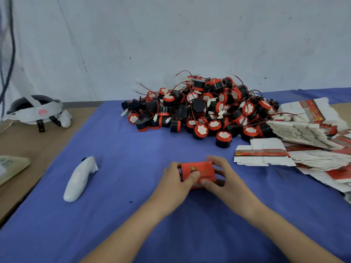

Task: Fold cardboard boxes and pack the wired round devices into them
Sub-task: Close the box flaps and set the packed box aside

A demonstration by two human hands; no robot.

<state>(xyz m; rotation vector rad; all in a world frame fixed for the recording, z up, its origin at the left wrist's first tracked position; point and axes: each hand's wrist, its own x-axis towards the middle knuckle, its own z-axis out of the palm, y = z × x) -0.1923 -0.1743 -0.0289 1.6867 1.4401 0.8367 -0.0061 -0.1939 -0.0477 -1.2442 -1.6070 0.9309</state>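
Note:
A small red cardboard box [199, 168] sits low over the blue cloth [133, 158] near the front middle. My left hand [178, 179] grips its left end, thumb on the top face. My right hand [222, 175] grips its right end, fingers curled over the far edge. Behind the box lies a big heap of black-and-red round devices [205, 109] with thin red wires and white plugs. Flat unfolded box blanks [311, 141], white with red print, lie stacked at the right. What is inside the box is hidden.
A white handheld controller [79, 179] lies on the cloth at the left. A white headset with straps [38, 111] sits at the far left on the brown table. A beige device [9, 166] pokes in at the left edge. A white wall stands behind.

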